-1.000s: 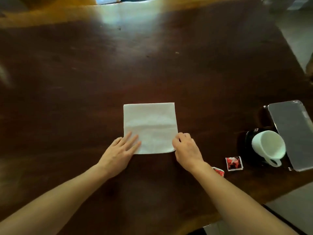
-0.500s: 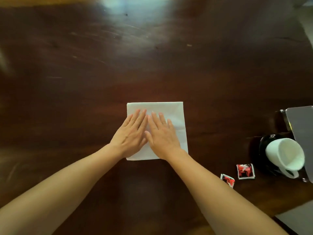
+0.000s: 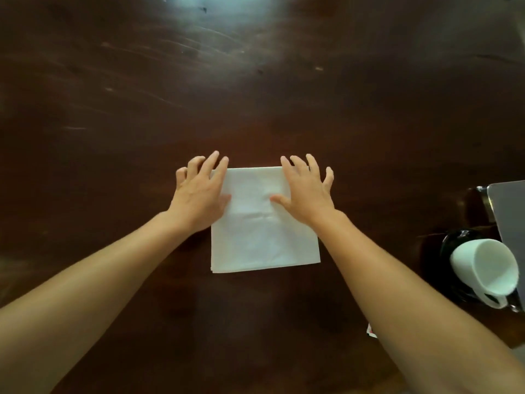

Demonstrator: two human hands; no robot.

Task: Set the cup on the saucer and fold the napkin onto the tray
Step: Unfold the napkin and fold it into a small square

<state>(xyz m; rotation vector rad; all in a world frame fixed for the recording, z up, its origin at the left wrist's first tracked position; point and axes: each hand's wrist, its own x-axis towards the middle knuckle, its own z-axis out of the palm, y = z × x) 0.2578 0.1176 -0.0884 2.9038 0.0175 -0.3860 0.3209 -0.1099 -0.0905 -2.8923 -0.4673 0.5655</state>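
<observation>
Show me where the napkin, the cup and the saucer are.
napkin (image 3: pixel 264 240): head view, bare centre of the sheet.
cup (image 3: pixel 466 258): head view, outer side wall.
saucer (image 3: pixel 450 242): head view, black rim left of the cup.

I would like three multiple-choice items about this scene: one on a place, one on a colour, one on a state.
1. Where do the hands lie on the napkin?
A. at its far corners
B. at its near corners
C. together in its middle

2. What colour is the saucer under the cup?
A. white
B. red
C. black

3. How does the napkin lie?
A. crumpled in a ball
B. flat on the table
C. flat on the tray

Answers:
1 A: the left hand and right hand rest spread at the far corners of the napkin.
2 C: the white cup stands on a black saucer.
3 B: it lies flat on the dark table, away from the grey tray at the right edge.
</observation>
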